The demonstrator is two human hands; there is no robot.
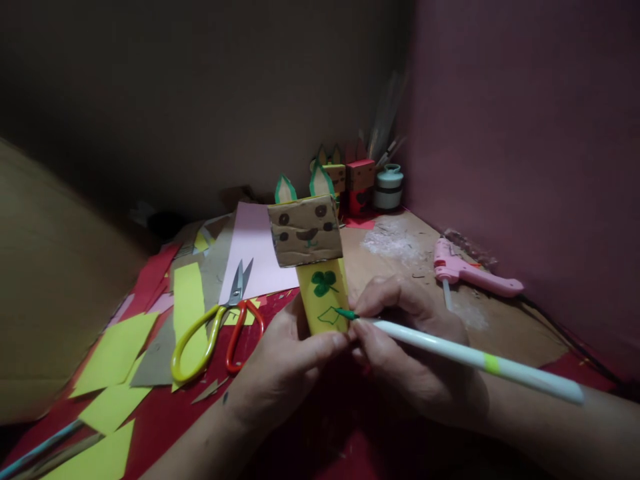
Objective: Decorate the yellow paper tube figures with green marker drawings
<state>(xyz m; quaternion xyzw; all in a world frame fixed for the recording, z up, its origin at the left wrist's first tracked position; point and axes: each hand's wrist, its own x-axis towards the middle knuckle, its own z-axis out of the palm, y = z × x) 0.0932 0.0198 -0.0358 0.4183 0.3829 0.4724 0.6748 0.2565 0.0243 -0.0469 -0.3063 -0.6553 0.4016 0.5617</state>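
My left hand [295, 353] is wrapped round the lower part of a paper figure [305, 230] with a cardboard face, green-edged ears and a yellow body. A filled green clover is drawn on the body, with an outlined green shape below it. Pinched in my right hand [410, 333] is a white marker [445, 347] with a green tip. That tip meets the yellow paper at the right side of the outlined shape. The fingers of my right hand rest close beside the figure's lower edge.
Scissors [234, 300] with yellow and red handles lie open left of the figure, among yellow paper pieces [117, 350]. A pink glue gun [465, 270] lies at right, its cord running along the wall. Behind stand a red figure [360, 187] and a pale jar [389, 187].
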